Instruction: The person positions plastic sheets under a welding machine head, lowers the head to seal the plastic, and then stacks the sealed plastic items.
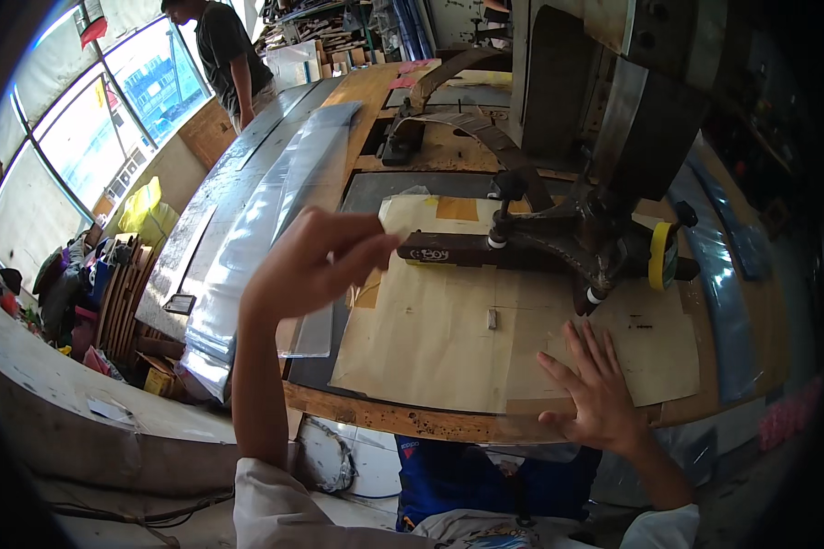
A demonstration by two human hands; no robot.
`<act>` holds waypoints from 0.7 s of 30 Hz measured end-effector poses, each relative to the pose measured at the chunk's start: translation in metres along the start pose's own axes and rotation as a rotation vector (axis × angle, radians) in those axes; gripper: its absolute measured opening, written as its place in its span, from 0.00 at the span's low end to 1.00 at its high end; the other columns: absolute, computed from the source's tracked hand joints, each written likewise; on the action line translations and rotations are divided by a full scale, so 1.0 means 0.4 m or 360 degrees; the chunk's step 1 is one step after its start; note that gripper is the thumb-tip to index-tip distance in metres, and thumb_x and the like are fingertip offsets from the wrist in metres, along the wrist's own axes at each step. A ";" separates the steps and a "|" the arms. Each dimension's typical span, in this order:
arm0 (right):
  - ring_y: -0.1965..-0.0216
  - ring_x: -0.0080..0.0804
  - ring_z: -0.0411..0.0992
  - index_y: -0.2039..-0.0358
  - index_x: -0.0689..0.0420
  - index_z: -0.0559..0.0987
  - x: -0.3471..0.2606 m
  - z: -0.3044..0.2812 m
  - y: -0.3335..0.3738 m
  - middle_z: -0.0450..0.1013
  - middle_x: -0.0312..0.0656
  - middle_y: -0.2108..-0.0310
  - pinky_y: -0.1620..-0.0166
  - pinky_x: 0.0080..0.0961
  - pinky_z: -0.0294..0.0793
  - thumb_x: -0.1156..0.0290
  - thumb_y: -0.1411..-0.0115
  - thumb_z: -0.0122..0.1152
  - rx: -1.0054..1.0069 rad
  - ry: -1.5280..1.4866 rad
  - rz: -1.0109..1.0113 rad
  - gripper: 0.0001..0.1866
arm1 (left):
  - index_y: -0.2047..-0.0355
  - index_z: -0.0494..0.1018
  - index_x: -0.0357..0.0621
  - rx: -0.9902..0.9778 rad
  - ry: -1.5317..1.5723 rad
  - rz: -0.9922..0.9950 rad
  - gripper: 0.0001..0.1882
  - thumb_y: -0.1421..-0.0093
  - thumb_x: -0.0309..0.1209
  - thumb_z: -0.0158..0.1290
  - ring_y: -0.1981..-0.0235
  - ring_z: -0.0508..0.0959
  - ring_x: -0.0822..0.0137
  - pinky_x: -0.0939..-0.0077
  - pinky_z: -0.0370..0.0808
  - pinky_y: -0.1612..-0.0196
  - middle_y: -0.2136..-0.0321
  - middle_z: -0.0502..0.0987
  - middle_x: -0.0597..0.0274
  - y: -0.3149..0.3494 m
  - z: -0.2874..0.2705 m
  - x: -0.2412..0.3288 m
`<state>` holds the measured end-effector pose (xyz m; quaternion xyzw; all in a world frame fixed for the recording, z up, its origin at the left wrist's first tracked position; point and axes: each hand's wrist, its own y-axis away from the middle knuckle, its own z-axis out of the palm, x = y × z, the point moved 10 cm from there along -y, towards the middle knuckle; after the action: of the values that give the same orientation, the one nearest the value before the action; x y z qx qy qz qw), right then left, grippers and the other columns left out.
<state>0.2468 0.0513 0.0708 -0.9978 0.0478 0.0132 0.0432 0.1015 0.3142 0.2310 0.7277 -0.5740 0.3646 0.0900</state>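
My left hand (325,261) is raised over the left side of the work surface, fingers curled and thumb tip near the end of a dark metal bar (458,249). Whatever it may pinch is too small or blurred to make out. My right hand (595,389) lies spread on a flat beige sheet (430,334), close to its front edge. A small greyish rectangular piece (492,318) sits on that sheet, left of my right hand. The bar belongs to a heavy welded machine head (595,224) standing over the sheet, with a yellow-rimmed round part (661,256) at its right.
Clear plastic sheets (270,224) are stacked along the left, and more plastic (714,274) lies at the right. A curved metal strip (485,133) arches behind the machine head. Another person (224,55) stands at the far left beside the table. A wooden edge (412,424) runs along the front.
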 end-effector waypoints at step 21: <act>0.24 0.59 0.45 0.29 0.57 0.61 0.005 0.026 -0.104 0.48 0.55 0.25 0.27 0.63 0.46 0.24 0.46 0.59 -0.0414 -0.0269 -0.0015 0.58 | 0.41 0.76 0.68 -0.0161 -0.0431 0.0452 0.21 0.34 0.36 0.56 0.61 0.82 0.50 0.57 0.80 0.56 0.61 0.77 0.57 -0.317 0.305 -0.414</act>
<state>0.2526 0.0935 0.0641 -0.9905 0.0373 0.1030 -0.0825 0.2557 0.4157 0.0749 0.6763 -0.6954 0.2430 -0.0040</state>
